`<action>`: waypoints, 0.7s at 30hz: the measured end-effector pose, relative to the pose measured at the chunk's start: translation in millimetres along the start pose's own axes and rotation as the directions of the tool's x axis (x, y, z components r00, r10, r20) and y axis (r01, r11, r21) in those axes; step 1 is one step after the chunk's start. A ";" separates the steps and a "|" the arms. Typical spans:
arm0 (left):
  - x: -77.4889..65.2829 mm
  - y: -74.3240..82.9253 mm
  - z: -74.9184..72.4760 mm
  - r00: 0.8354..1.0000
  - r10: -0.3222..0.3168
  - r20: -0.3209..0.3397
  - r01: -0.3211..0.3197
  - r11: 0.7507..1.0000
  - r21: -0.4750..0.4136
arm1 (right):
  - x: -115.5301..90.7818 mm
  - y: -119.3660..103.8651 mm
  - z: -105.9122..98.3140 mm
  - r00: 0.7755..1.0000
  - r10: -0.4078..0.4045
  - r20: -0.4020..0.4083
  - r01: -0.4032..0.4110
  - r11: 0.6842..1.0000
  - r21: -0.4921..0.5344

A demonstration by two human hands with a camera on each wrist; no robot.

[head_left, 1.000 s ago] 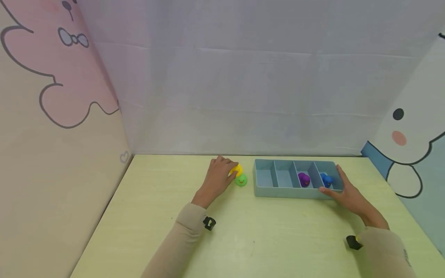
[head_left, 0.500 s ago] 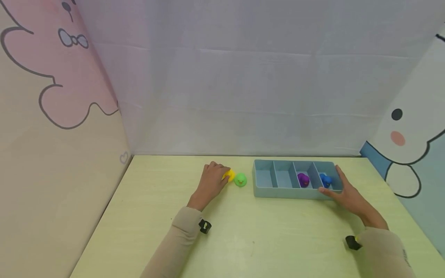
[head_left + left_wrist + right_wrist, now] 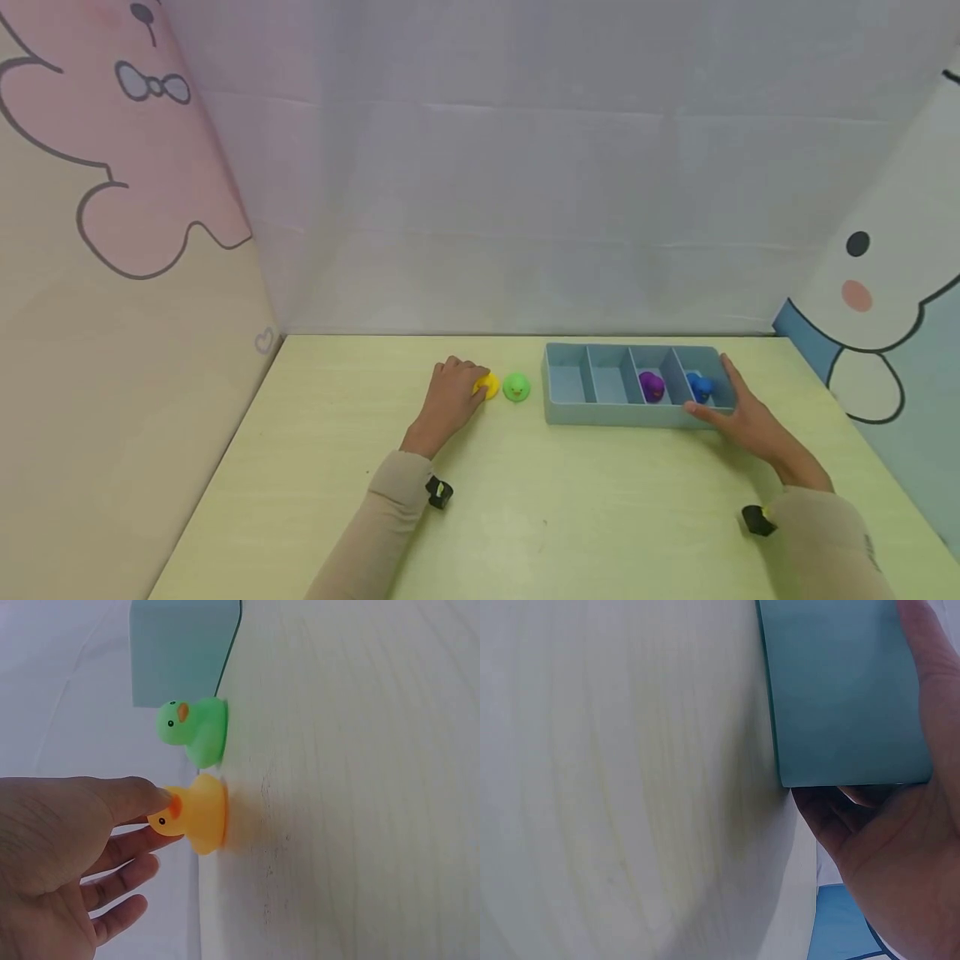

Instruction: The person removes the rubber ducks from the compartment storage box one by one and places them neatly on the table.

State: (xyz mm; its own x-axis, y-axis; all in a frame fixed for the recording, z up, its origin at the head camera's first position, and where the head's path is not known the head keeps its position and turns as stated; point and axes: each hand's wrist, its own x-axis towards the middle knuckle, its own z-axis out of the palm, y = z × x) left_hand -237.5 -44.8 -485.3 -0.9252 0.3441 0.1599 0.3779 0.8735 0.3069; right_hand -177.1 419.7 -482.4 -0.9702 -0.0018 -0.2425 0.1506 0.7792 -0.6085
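Note:
My left hand (image 3: 446, 402) pinches a yellow rubber duck (image 3: 204, 815) by its head, between thumb and fingers. The duck's base is at the tabletop, just left of a green rubber duck (image 3: 516, 387). My right hand (image 3: 757, 425) holds the right end of a blue-grey divided box (image 3: 607, 414), its thumb on the front side and its fingers around the end wall. Inside the box, a purple duck (image 3: 652, 387) sits in the third compartment from the left and a blue duck (image 3: 701, 387) in the rightmost one. The two left compartments hold nothing.
The pale wooden table (image 3: 540, 508) reaches back to a white cloth backdrop (image 3: 487, 208). Printed panels stand at both sides, one with a pink figure (image 3: 142, 217) and one with a white figure (image 3: 877, 350).
My left hand has drawn the yellow duck leftward and slightly nearer, opening a gap beside the green duck. My right hand and the box stay in place.

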 end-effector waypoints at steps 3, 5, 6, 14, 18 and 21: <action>1.0 -1.0 0.4 1.000 -0.005 0.000 0.005 1.000 -0.007 | 0.2 -0.6 -0.1 1.000 0.001 -0.003 -0.001 1.000 0.001; 1.9 -1.5 0.6 1.000 -0.009 0.004 0.010 1.000 -0.016 | -0.3 -1.0 -0.3 1.000 0.003 -0.005 -0.003 1.000 -0.004; 2.1 -1.8 0.6 1.000 -0.010 0.003 0.010 1.000 -0.022 | -0.6 -1.3 -0.3 1.000 0.005 -0.006 -0.005 1.000 -0.007; 2.8 -1.1 -4.2 1.000 -0.003 -0.023 0.001 0.996 -0.085 | -3.1 -3.0 -0.5 1.000 0.021 -0.004 -0.021 0.999 -0.030; 5.1 3.4 -9.5 0.997 0.029 -0.065 -0.036 0.994 -0.106 | -4.3 -4.2 1.0 1.000 0.012 -0.016 -0.013 0.998 -0.054; 8.3 9.4 -15.0 0.995 0.047 -0.092 -0.058 0.991 -0.121 | -4.5 -6.4 3.0 1.000 -0.004 -0.023 0.002 0.998 -0.063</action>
State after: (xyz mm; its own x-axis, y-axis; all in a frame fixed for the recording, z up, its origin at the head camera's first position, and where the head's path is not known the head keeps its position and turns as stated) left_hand -241.2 -38.9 -467.0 -0.8992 0.3521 0.2597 0.4326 0.8036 0.4087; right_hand -173.1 412.8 -479.7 -0.9749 0.0099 -0.2224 0.1361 0.8171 -0.5602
